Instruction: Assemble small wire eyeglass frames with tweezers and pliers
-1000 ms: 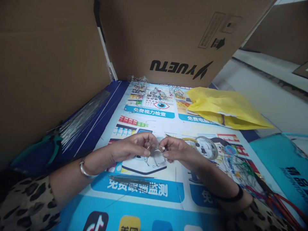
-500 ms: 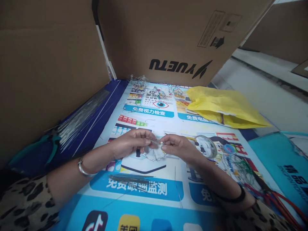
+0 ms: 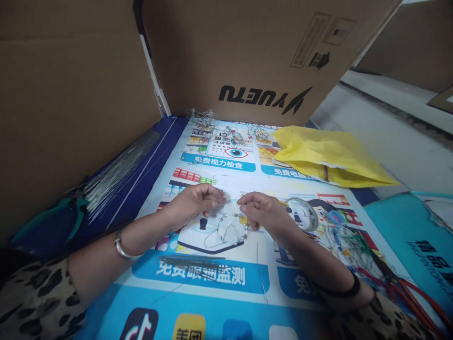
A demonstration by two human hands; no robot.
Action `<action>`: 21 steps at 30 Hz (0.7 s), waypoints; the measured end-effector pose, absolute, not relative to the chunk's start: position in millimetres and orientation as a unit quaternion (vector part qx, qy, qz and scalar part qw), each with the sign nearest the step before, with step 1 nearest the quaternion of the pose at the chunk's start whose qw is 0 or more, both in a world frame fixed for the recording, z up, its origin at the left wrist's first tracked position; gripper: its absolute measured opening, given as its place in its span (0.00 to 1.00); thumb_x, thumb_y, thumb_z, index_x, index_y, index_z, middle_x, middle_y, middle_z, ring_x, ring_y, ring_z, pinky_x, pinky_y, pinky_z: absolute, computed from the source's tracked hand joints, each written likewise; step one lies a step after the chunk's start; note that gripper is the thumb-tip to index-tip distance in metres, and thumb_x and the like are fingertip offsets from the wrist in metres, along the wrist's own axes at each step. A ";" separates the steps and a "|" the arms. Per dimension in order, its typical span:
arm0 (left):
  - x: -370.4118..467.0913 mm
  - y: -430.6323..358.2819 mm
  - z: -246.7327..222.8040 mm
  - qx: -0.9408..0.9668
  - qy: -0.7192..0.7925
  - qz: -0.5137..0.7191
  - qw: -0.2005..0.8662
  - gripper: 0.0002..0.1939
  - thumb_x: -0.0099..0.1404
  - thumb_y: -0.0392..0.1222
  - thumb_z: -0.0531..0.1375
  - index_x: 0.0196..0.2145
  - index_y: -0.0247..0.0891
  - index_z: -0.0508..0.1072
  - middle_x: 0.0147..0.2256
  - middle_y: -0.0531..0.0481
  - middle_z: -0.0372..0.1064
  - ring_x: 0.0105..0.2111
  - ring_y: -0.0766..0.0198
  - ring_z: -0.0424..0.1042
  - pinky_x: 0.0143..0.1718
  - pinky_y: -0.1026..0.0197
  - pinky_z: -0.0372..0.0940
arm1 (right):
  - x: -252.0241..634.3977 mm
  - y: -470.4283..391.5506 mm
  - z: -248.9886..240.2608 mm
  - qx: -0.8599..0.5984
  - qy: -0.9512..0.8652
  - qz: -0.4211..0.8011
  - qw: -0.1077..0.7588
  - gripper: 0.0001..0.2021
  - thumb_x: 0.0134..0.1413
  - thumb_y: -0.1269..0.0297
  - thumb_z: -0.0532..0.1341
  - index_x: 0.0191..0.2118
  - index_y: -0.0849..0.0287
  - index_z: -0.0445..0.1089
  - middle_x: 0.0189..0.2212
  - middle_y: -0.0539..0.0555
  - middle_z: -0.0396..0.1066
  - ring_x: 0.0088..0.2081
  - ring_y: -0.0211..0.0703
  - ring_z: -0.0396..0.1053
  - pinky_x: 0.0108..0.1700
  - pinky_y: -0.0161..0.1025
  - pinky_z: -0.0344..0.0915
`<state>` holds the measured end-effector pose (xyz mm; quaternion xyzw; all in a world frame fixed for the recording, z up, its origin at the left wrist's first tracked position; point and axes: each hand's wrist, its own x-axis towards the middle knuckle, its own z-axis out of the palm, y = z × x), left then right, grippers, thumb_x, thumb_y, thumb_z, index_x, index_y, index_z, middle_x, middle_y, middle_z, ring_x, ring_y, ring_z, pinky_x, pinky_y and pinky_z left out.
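Note:
A thin wire ring strung with small clear and silvery beads [image 3: 231,230] hangs between my two hands, its loops spread out over the printed sheet. My left hand [image 3: 198,203] is closed, thumb against fingertips, at the ring's upper left, where a fine wire meets the fingers. My right hand [image 3: 264,211] has its fingers bent together at the ring's upper right side, touching the beaded wire. The exact grip of the fingertips on the thin wire is hard to see.
Cut wires [image 3: 120,170] and teal-handled pliers [image 3: 53,217] lie left. A short wire bundle [image 3: 193,260] lies in front. At right are a wire spool [image 3: 302,215], tangled wires [image 3: 348,245], red-handled pliers [image 3: 406,293] and a yellow bag [image 3: 329,153]. Cardboard [image 3: 240,56] stands behind.
My hands have moved slightly apart and my left fingers have lifted a little. The beaded ring has turned and its wire loops show more openly between the hands.

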<state>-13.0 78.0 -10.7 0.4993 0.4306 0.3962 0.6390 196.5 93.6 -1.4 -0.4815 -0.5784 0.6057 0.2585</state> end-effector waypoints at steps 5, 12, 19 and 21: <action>-12.0 78.0 -10.6 0.546 0.471 0.379 0.580 0.07 0.56 0.37 0.59 0.33 0.33 0.69 0.34 0.48 0.68 0.28 0.69 0.64 0.27 0.65 0.62 | 197.2 93.2 -2.2 -0.482 -0.615 0.568 0.258 0.10 0.47 0.59 0.60 0.35 0.58 0.66 0.16 0.43 0.60 0.18 0.31 0.58 0.23 0.32 0.59; -12.4 73.9 -10.3 0.768 0.459 0.309 0.322 0.05 0.59 0.32 0.55 0.31 0.37 0.70 0.33 0.50 0.69 0.36 0.64 0.66 0.39 0.60 0.61 | 197.0 92.1 -4.0 -0.497 -0.763 0.352 0.218 0.06 0.51 0.64 0.56 0.36 0.56 0.68 0.18 0.44 0.62 0.20 0.32 0.58 0.26 0.32 0.56; -10.5 73.1 -14.1 0.884 0.373 0.214 0.186 0.08 0.62 0.32 0.52 0.34 0.37 0.70 0.37 0.49 0.69 0.40 0.62 0.65 0.43 0.58 0.59 | 197.1 94.2 -5.3 -0.426 -0.847 0.238 0.211 0.08 0.52 0.71 0.55 0.37 0.57 0.69 0.33 0.52 0.70 0.37 0.39 0.66 0.39 0.35 0.60; -10.4 72.5 -14.0 0.888 0.374 0.205 0.172 0.09 0.63 0.32 0.51 0.35 0.37 0.70 0.38 0.49 0.69 0.41 0.61 0.64 0.44 0.58 0.59 | 198.5 94.2 -4.5 -0.421 -0.854 0.233 0.197 0.09 0.53 0.71 0.55 0.38 0.57 0.70 0.35 0.52 0.70 0.38 0.38 0.66 0.40 0.35 0.60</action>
